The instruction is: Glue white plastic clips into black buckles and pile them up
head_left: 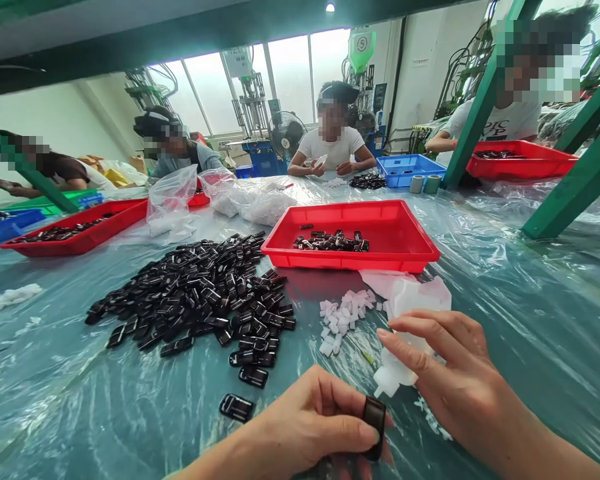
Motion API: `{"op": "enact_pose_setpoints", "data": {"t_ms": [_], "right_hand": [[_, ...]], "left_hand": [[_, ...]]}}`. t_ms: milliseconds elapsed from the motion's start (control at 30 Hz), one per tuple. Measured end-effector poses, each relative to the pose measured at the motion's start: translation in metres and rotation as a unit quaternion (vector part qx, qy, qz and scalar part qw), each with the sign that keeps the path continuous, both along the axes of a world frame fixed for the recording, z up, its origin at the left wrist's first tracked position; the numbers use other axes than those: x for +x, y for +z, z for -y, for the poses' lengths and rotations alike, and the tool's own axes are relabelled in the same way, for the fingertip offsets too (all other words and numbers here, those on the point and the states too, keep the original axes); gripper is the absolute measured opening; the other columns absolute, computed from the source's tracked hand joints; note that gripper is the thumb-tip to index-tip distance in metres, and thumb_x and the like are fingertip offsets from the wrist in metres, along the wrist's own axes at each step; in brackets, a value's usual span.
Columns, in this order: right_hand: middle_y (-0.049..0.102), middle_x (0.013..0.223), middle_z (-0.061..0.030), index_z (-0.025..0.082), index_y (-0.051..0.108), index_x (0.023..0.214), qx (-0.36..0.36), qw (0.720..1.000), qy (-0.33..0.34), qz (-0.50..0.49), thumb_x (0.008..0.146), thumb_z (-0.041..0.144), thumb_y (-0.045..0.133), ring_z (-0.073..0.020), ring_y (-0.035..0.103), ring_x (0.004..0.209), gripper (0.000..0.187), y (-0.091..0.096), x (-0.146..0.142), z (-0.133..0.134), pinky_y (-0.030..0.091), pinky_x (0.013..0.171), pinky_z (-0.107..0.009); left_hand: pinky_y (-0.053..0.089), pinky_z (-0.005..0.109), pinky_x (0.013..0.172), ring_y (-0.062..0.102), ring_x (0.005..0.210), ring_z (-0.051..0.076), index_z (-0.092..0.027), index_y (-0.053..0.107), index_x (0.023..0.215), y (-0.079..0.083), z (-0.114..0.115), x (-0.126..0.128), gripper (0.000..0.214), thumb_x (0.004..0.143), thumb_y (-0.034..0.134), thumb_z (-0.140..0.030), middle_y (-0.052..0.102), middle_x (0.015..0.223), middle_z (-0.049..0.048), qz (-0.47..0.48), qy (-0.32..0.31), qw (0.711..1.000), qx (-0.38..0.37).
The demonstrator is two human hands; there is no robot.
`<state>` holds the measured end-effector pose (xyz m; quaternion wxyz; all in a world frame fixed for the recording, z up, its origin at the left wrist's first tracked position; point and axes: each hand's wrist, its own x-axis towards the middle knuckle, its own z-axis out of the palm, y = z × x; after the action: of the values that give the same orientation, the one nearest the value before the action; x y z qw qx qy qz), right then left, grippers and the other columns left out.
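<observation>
My left hand (325,423) is closed on a small black plastic piece (375,423), pinched under the thumb at the lower middle. To its right, my right hand (460,373) has its fingers stretched out and apart, over some white translucent pieces (397,373); whether the fingertips touch them I cannot tell. Small white tabs (343,317) lie in a loose heap just beyond. A big pile of black plastic pieces (195,293) spreads to the left, and a single black piece (236,407) lies beside my left wrist.
A red tray (350,260) with some black pieces stands ahead. Another red tray (75,243) is at left, near clear plastic bags (173,200). Green posts (480,127) rise at right. Several people sit around the plastic-covered table (530,320), one opposite by a blue tray (413,179).
</observation>
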<state>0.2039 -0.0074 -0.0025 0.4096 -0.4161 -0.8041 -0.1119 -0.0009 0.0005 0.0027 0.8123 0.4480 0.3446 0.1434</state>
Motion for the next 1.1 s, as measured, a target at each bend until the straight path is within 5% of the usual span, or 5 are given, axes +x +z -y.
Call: {"op": "enact_pose_setpoints", "data": {"t_ms": [367, 1100], "right_hand": [[0.067, 0.101, -0.0063, 0.023, 0.062, 0.103, 0.021, 0.999, 0.013, 0.044, 0.088, 0.003, 0.038, -0.0210, 0.055, 0.104, 0.035, 0.0036, -0.0002, 0.0081, 0.028, 0.093, -0.043], [0.066, 0.098, -0.0071, 0.020, 0.064, 0.099, 0.024, 0.997, 0.064, 0.027, 0.090, 0.007, 0.041, -0.0226, 0.055, 0.100, 0.028, 0.0016, 0.0037, 0.0030, 0.033, 0.088, -0.043]], "left_hand": [[0.043, 0.012, 0.041, 0.054, 0.045, 0.006, -0.011, 0.071, 0.088, -0.0007, -0.0014, -0.0005, 0.030, 0.068, 0.071, -0.033, 0.066, 0.073, 0.0073, 0.006, -0.010, 1.000, -0.006], [0.037, 0.013, 0.035, 0.052, 0.043, 0.006, -0.007, 0.070, 0.082, -0.0021, -0.0024, -0.0012, 0.026, 0.070, 0.070, -0.030, 0.063, 0.070, 0.0070, 0.026, -0.029, 0.999, -0.007]]}}
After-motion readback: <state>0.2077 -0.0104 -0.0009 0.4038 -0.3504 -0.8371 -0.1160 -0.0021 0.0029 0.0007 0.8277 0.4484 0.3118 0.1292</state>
